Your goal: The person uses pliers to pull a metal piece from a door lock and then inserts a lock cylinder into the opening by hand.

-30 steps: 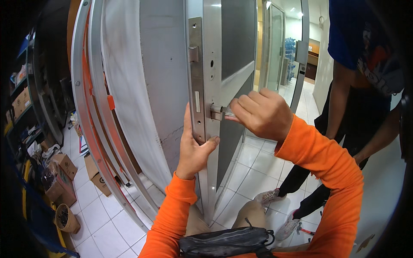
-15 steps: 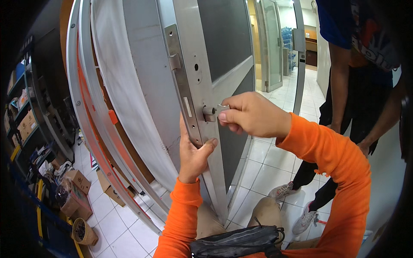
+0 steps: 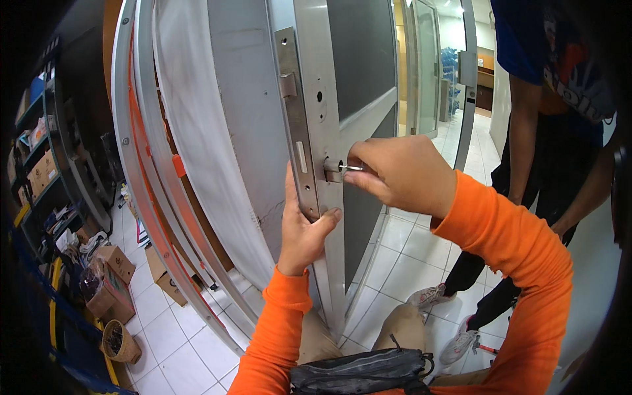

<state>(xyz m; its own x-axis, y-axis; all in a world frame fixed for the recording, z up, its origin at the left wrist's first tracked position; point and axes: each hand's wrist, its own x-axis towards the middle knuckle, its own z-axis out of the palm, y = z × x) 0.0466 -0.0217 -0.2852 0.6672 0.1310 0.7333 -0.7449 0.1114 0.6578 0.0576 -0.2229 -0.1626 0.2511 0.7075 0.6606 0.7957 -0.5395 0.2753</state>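
Note:
My right hand [image 3: 401, 172] pinches a key [image 3: 351, 168] between thumb and fingers, and its shaft sits in the lock cylinder [image 3: 332, 170]. The cylinder sticks out from the face of a grey metal-framed door [image 3: 336, 276]. Along the door's edge runs a mortise lock's steel faceplate [image 3: 296, 118], with a latch [image 3: 288, 85] protruding above. Below the cylinder, my left hand [image 3: 304, 236] wraps round the door edge, thumb on the near face and fingers on the far side. Holes for a handle show higher on the door.
At right stands another person [image 3: 526, 131], leaning in, shoes near my knees. A red-handled tool [image 3: 487, 349] lies on the tiles by those shoes. Metal frames [image 3: 125, 141] with orange strips lean at left. Beyond them are cardboard boxes [image 3: 112, 289], a wicker basket [image 3: 126, 343] and shelving [image 3: 56, 164].
My right hand has rotated with the key, whose flat head faced me before and now appears edge-on. The door and both hands appear slightly farther right in view. My left hand keeps its hold.

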